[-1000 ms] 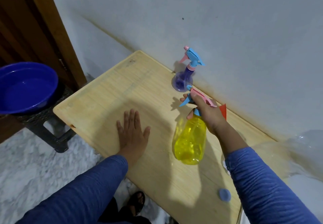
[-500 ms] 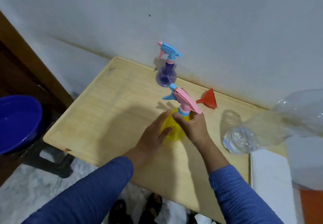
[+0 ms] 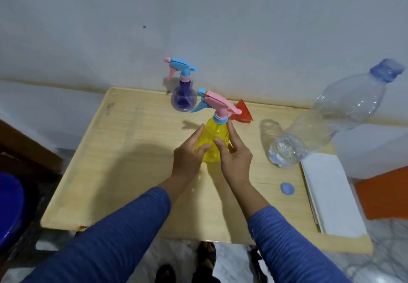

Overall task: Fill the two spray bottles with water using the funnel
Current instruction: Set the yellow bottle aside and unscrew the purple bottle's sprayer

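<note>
We hold the yellow spray bottle [image 3: 215, 141] upright at desk [image 3: 123, 161] centre. The left hand [image 3: 189, 153] wraps its body from 9 o'clock; the right hand [image 3: 235, 158] clasps it from 3 o'clock, index finger reaching toward the blue collar. We judge the bottle light, thin-walled and slightly slick: steady the body, and turn the pink trigger head [image 3: 217, 103] at the collar. A loose blue cap [image 3: 287, 188] lies at 4 o'clock. The clear water bottle [image 3: 320, 128] stands at 2 o'clock, capped. The red funnel [image 3: 242, 115] lies just behind the yellow bottle at 1 o'clock. The purple spray bottle [image 3: 183, 99] stands at 11 o'clock, by the wall. No legible labels.
</note>
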A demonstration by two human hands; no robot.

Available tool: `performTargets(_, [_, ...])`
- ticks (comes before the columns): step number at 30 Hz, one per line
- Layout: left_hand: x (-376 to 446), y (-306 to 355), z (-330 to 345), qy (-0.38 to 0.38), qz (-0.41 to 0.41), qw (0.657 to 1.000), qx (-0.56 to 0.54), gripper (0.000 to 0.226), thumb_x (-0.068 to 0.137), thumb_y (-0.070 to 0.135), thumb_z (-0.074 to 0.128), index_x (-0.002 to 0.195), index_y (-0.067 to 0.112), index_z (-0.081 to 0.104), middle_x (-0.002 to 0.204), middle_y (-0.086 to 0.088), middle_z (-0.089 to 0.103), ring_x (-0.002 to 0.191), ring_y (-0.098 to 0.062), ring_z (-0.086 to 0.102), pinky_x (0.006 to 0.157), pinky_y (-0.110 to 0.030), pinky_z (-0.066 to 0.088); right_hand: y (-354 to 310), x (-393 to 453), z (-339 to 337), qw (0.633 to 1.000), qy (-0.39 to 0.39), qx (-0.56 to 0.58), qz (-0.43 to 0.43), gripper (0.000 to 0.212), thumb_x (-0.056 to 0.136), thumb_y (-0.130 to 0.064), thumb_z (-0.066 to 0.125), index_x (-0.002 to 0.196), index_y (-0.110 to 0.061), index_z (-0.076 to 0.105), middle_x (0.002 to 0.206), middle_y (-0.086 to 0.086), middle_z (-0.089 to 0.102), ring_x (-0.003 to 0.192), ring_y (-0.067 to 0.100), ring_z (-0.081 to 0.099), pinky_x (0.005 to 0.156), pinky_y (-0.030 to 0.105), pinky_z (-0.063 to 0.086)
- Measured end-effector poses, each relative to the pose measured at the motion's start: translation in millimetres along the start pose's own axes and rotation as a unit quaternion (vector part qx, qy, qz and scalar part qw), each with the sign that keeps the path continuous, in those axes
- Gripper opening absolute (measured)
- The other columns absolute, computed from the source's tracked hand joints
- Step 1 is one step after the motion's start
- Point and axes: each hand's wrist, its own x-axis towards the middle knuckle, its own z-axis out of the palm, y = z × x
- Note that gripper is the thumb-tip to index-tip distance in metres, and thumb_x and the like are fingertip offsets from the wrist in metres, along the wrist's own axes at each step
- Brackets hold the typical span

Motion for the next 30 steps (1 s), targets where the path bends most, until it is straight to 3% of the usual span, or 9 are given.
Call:
performTargets(3, [29.9,14.3,4.8,0.032,0.021,0.998,-0.047,0.053,0.087,0.023,0.064,0.137,0.026,0.046,0.132,0.003,0.057,0.116,-0.009,0.056,0.083,-0.003,0.037,-7.3,39.8,4.1,1.0,0.004,0.006,-0.024,0.057,0.085,-0.009,0.066,0.132,-0.033,0.044,0.121,-0.034,0.047,0.108,-0.027,0.044,0.094,0.002,0.036])
performTargets(5, [58.1,20.9,12.6,0.032,0.017,0.996,-0.078,0.053,0.087,0.024,0.064,0.137,0.026,0.046,0.133,0.003,0.056,0.117,-0.008,0.055,0.09,-0.008,0.039,-8.7,70.4,7.0,0.999,0.004,0.007,-0.039,0.055,0.086,-0.005,0.063,0.134,-0.024,0.045,0.124,-0.027,0.048,0.107,-0.027,0.044,0.093,0.0,0.033])
performTargets(8, [94.8,24.8,24.1,0.042,0.011,0.994,-0.1,0.054,0.087,0.023,0.064,0.137,0.027,0.045,0.133,0.004,0.056,0.117,-0.006,0.054,0.098,-0.018,0.041,-4.5,108.1,12.9,0.998,-0.006,0.006,-0.063,0.052,0.087,-0.001,0.059,0.135,-0.013,0.046,0.129,-0.009,0.052,0.115,-0.007,0.049,0.097,0.007,0.037])
performTargets(12, [133.4,21.4,41.8,0.061,0.001,0.995,-0.078,0.054,0.089,0.021,0.061,0.139,0.022,0.043,0.133,-0.001,0.057,0.119,-0.012,0.054,0.098,-0.02,0.041,14.8,151.1,20.8,0.998,-0.028,0.001,-0.063,0.051,0.087,0.001,0.057,0.135,-0.012,0.046,0.129,-0.006,0.052,0.118,-0.001,0.049,0.101,0.01,0.036])
performTargets(15, [150.9,17.0,53.1,0.062,-0.016,0.998,-0.021,0.054,0.09,0.024,0.058,0.141,0.025,0.04,0.136,-0.001,0.054,0.12,-0.015,0.053,0.085,-0.014,0.034,30.6,168.4,24.3,0.998,-0.04,0.005,-0.045,0.05,0.088,0.001,0.056,0.135,-0.012,0.046,0.131,-0.004,0.053,0.121,0.006,0.05,0.105,0.021,0.039])
performTargets(17, [154.1,13.5,57.3,0.074,-0.026,0.997,-0.025,0.054,0.09,0.025,0.057,0.141,0.027,0.039,0.137,0.002,0.053,0.121,-0.013,0.051,0.086,-0.013,0.034,37.0,172.8,26.6,0.998,-0.053,0.012,-0.04,0.05,0.088,0.001,0.056,0.135,-0.012,0.046,0.131,-0.002,0.053,0.122,0.008,0.051,0.105,0.023,0.041])
performTargets(22, [153.6,7.6,65.4,0.115,-0.026,0.992,-0.052,0.054,0.09,0.024,0.059,0.14,0.03,0.04,0.136,0.002,0.054,0.122,-0.011,0.05,0.097,-0.019,0.038,44.1,181.7,30.7,0.997,-0.061,-0.005,-0.036,0.051,0.087,0.0,0.057,0.135,-0.014,0.046,0.131,-0.006,0.051,0.12,0.004,0.049,0.1,0.011,0.038])
performTargets(26, [151.7,1.8,67.4,0.125,-0.016,0.992,-0.024,0.055,0.089,0.027,0.059,0.14,0.028,0.04,0.138,0.001,0.052,0.125,-0.013,0.049,0.096,-0.018,0.037,44.6,178.6,28.0,0.996,-0.066,-0.03,-0.05,0.052,0.087,0.0,0.058,0.135,-0.015,0.046,0.13,-0.008,0.05,0.123,0.009,0.05,0.105,0.029,0.042])
performTargets(30, [153.1,1.2,62.0,0.095,-0.026,0.995,-0.026,0.055,0.09,0.031,0.058,0.141,0.029,0.038,0.139,0.003,0.051,0.127,-0.013,0.047,0.096,-0.016,0.035,40.5,175.4,28.1,0.994,-0.059,-0.064,-0.065,0.053,0.088,-0.007,0.058,0.137,-0.018,0.044,0.131,-0.011,0.049,0.125,0.01,0.049,0.107,0.035,0.041])
